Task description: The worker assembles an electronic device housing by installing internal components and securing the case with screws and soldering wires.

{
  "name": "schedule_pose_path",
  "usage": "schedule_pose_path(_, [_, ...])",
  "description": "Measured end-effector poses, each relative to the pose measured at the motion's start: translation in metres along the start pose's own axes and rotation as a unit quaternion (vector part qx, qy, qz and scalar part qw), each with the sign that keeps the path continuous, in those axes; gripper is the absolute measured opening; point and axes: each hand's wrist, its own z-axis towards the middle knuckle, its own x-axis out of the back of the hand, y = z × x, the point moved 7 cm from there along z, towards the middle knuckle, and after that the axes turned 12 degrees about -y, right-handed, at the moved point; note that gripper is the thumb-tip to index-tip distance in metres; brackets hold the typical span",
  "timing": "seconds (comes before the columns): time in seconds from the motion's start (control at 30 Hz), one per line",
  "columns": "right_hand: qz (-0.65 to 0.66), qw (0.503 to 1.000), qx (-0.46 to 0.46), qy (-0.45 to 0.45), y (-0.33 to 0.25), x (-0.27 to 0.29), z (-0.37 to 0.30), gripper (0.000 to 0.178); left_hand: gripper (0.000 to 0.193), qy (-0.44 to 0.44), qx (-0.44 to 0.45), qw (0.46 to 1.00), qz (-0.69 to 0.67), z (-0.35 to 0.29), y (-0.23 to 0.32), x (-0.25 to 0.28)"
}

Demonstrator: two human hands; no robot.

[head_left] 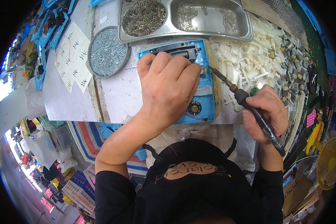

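A blue plastic casing (211,108) lies on the bench in front of me. It holds a small round speaker (194,108), a dark grey part (192,52) near its far edge and thin wires. Over its left half, my left hand (167,86) is closed with bent fingers; the fingertips and whatever they pinch are hidden under the hand. My right hand (270,114) grips a soldering iron (241,96) by its black handle, off the casing's right side. Its thin tip points at the casing's right edge, by a small part (203,71); whether they touch, I cannot tell.
A round dish (127,56) of small screws stands left of the casing. Behind it sits a steel tray (168,18) with metal springs. White plastic pieces (246,63) are heaped at the right. More blue casings (41,56) are at far left; a yellow fan (329,162) stands far right.
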Motion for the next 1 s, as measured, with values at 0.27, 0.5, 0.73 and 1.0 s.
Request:
schedule_pose_path(0.27, [-0.012, 1.0, 0.014, -0.002, 0.0003, -0.0037, 0.0031, 0.029, 0.019, -0.032, 0.0, 0.999, 0.017, 0.0016, 0.0004, -0.0032])
schedule_pose_path(0.5, [-0.018, 1.0, 0.013, -0.017, -0.0014, -0.0063, 0.0076, 0.029, 0.018, -0.039, -0.005, 0.999, 0.027, 0.0002, 0.001, -0.0054])
schedule_pose_path(0.73, [-0.022, 0.999, 0.017, -0.019, 0.0007, -0.0075, 0.0057, 0.03, 0.017, -0.024, -0.002, 0.999, 0.021, -0.0006, -0.0002, -0.0054])
schedule_pose_path(1.0, [-0.011, 0.999, 0.014, -0.031, 0.0026, -0.0079, 0.0041, 0.029, 0.017, -0.048, 0.005, 0.999, 0.026, -0.0006, -0.0011, -0.0065])
